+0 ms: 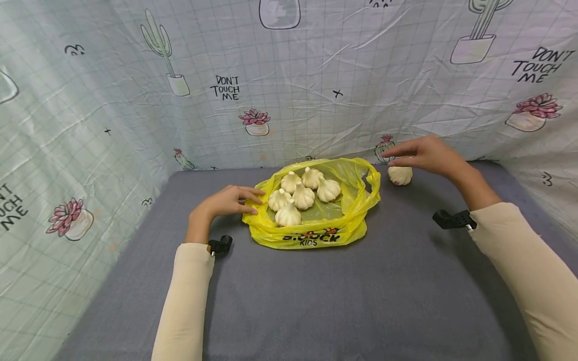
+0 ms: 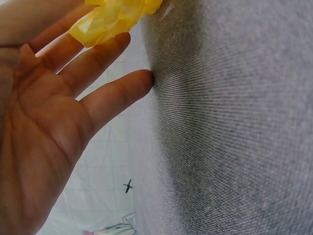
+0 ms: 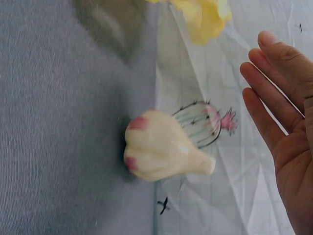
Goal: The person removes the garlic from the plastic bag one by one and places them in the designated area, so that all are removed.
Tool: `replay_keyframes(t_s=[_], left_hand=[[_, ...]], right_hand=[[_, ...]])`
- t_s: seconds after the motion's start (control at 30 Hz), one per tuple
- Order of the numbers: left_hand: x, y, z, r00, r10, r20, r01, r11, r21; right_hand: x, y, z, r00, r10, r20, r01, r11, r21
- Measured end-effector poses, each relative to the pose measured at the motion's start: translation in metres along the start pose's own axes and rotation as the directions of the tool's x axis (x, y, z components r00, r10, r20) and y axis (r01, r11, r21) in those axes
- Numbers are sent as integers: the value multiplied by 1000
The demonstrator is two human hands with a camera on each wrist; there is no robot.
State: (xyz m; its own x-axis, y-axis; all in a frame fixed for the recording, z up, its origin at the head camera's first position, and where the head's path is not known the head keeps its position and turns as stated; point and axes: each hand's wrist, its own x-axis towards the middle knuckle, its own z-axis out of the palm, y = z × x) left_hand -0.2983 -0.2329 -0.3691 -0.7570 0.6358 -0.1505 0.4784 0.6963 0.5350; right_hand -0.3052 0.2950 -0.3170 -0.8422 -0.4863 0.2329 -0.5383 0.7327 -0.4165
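Garlic bulb (image 1: 400, 176) number seven stands by itself on the grey cloth (image 1: 311, 301), just right of the yellow plastic bag (image 1: 271, 233) in which we count six more bulbs (image 1: 303, 197). We see the right hand (image 1: 424, 153) hover over it, fingers stretched and holding nothing; the left hand (image 1: 223, 203) touches the bag's left rim with loosely extended fingers, how firmly we cannot tell. We judge the step in hand to be reaching for the loose bulb; the next move would call for lowering the right fingers around its neck and closing them, while the left steadies the rim. From the head view we lose the bulb's top behind the hand, but the right wrist view gives us its upright neck, pink patches near its base and a gap to the fingers.
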Motion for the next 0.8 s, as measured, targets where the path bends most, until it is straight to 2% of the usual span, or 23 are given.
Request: replay_keyframes(t_s=[0.17,0.33,0.53,0.8], left_hand=[[0,0,0,1000,-3,5,3,1000,-5],[1,-1,0,1000,-10,11,10,1000,-7],[1,1,-3,1000,-18,23,19,1000,-11],[2,0,-4,999,-16,33,17,1000,-14]], right_hand=[[4,-8,5,995,-97,14,97,995,-2],[8,-16,12,981,-196,14,196,981,2],[13,-27,17,974,-223,47,221,974,40],[23,-36,28,955,-290,65,287,956,57]])
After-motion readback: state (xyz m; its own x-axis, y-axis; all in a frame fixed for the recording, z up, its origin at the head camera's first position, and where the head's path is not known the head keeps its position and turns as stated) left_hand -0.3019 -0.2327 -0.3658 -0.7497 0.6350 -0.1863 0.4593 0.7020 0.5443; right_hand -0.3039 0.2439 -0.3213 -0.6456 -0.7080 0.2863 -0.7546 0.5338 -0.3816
